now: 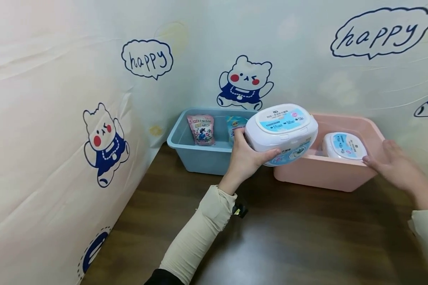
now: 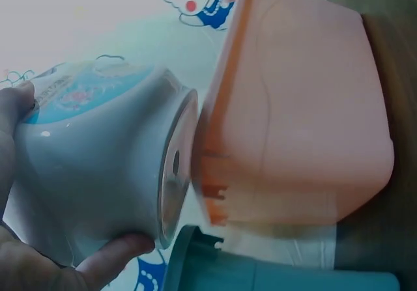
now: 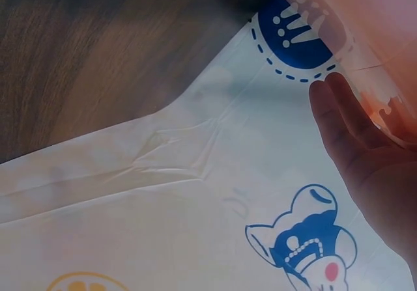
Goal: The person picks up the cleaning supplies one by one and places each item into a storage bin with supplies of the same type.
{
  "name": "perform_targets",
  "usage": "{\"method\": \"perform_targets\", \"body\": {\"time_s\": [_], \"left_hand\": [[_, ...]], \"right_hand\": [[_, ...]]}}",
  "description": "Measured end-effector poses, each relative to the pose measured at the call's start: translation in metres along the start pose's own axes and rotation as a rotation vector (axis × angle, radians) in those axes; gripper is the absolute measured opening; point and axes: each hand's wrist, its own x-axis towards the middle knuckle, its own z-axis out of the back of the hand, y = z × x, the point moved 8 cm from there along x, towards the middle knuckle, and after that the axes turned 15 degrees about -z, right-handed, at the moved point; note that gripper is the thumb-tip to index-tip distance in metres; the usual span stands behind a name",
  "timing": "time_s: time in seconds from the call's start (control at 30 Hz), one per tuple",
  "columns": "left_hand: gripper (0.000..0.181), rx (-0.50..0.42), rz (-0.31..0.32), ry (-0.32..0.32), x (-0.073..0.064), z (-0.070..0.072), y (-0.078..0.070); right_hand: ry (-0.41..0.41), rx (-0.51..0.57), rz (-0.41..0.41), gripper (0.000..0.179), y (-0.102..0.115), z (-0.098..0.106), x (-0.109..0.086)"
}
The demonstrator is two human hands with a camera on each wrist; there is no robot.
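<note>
In the head view my left hand (image 1: 247, 156) grips a white plastic tub (image 1: 289, 122) with a rounded lid and blue labels. It holds the tub tilted, over the adjoining ends of the blue and pink basins. The left wrist view shows the thumb along the side of the tub (image 2: 98, 154). My right hand (image 1: 399, 166) holds the right front corner of the pink basin (image 1: 317, 174), thumb at the rim and fingers along the outside. A second white tub (image 1: 346, 145) with a blue label sits inside that basin.
A blue basin (image 1: 203, 158) stands left of the pink one. Inside it are a pink printed pouch (image 1: 201, 130) and a blue pouch (image 1: 233, 123), partly hidden by my left hand. Both basins stand on a dark wooden table (image 1: 271, 237), against a printed cloth backdrop (image 1: 192, 47).
</note>
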Motion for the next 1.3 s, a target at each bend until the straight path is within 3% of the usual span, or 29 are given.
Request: {"method": "perform_targets", "body": {"time_s": [0.3, 0.57, 0.87, 1.0, 1.2, 1.3], "left_hand": [[0.097, 0.050, 0.027, -0.034, 0.006, -0.025, 0.002], [0.101, 0.070, 0.088, -0.090, 0.012, -0.041, 0.001], [0.101, 0.135, 0.104, -0.150, 0.028, -0.054, 0.008], [0.104, 0.233, 0.114, -0.140, 0.040, -0.062, 0.008], [0.107, 0.382, 0.143, -0.076, 0.056, -0.085, 0.006], [0.110, 0.414, 0.171, -0.063, 0.062, -0.095, 0.007]], "right_hand": [[0.059, 0.032, -0.006, 0.098, -0.002, -0.001, 0.001], [0.064, 0.005, 0.011, 0.098, -0.002, -0.001, 0.000], [0.090, 0.010, -0.005, 0.099, 0.002, -0.004, 0.001], [0.086, 0.020, 0.001, 0.098, 0.005, -0.005, 0.004], [0.081, 0.008, -0.012, 0.099, 0.001, -0.004, 0.004], [0.075, 0.012, -0.014, 0.098, -0.001, -0.003, 0.004]]}}
